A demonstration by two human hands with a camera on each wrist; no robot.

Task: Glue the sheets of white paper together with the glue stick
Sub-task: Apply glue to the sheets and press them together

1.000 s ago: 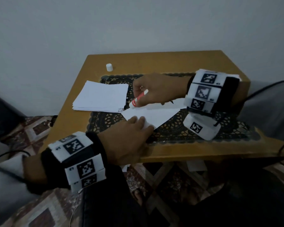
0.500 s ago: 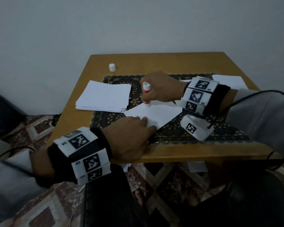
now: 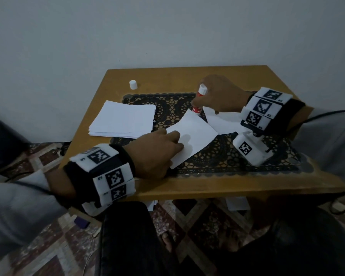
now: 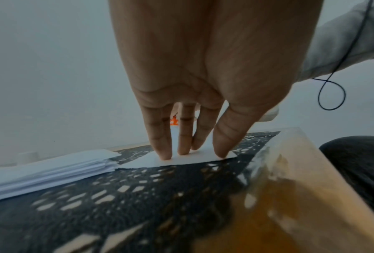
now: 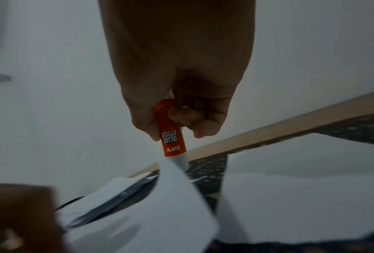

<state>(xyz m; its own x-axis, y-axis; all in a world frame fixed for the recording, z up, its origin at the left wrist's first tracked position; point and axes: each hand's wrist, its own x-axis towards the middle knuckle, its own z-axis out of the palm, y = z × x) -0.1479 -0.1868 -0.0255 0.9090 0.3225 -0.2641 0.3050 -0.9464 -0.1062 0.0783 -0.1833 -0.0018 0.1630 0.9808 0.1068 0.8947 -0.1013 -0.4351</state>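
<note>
A wooden table [image 3: 187,188] carries a dark lace mat [image 3: 223,156], and near its left edge lies a stack [image 3: 124,120] of white paper. On the mat, toward the table's near edge, lies a single sheet [image 3: 197,134]; a second sheet [image 3: 223,122] lies just right of it, partly under the right wrist. The left hand [image 3: 155,154] lies flat, its straight fingers [image 4: 162,149] pressing the sheet's near corner to the mat. The right hand [image 3: 223,96] is curled around the glue stick [image 3: 198,101], holding it nearly upright, tip down on the sheet's far corner, which lifts off the mat beside the tip. A white cap [image 3: 133,84] stands alone near the far left corner. Half a second ago the stick met the sheet's left corner; it now stands at the far corner, and the sheet has turned on the mat, while the left hand keeps pressing.
</note>
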